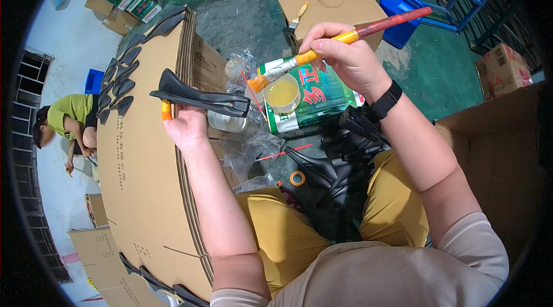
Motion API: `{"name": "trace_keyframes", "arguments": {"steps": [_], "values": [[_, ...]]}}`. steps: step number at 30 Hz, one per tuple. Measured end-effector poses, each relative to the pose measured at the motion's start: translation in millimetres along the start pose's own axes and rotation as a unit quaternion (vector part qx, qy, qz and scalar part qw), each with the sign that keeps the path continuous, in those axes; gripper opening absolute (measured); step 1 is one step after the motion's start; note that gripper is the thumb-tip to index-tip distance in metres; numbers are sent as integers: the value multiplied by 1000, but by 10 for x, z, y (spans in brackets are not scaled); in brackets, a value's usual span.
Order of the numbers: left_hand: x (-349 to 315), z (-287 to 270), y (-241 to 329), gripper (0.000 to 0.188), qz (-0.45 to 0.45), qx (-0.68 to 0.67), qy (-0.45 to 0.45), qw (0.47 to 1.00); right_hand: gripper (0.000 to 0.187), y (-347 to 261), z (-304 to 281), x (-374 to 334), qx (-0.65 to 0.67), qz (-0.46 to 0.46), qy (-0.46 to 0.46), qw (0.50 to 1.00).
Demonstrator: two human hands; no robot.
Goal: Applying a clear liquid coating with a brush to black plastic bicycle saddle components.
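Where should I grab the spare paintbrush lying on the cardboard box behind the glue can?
Take the spare paintbrush by its pale handle, the end farther from you, coming down from above. It lies flat on the cardboard box with its bristles at the near edge, so the handle is the clean part, with bare cardboard on both sides.

The light is bright and even, coming from above, and shadows are soft and weak. The white floor (69, 36) at the left is overexposed. A small glare sits on the plastic wrap (245, 68). Straight edges bend strongly near the black round rim. Focus is sharp at the centre.
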State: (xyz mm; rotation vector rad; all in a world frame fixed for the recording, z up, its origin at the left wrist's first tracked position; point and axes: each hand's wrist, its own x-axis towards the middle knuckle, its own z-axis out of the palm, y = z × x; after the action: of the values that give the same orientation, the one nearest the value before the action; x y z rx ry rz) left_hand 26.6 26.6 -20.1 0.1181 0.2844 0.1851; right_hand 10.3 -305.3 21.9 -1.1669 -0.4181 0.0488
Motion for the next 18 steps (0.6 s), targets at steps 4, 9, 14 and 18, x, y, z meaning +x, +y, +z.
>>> {"name": "trace_keyframes", "arguments": {"steps": [4, 9, 14, 18], "values": [[-13, 27, 15, 28, 29, 19, -55, 998, 17, 259, -103, 100, -120, 73, 48, 989], [-9, -2, 38, 26, 61, 121, -188, 973, 19, 821, -78, 161, -376, 48, 33, 925], [-140, 14, -87, 27, 230, 353, -254, 871, 20, 959, 25, 142, -421, 97, -19, 902], [-284, 101, -281, 37, 271, 443, -260, 814, 20, 926, 42, 160, -430, 73, -36, 899]]}}
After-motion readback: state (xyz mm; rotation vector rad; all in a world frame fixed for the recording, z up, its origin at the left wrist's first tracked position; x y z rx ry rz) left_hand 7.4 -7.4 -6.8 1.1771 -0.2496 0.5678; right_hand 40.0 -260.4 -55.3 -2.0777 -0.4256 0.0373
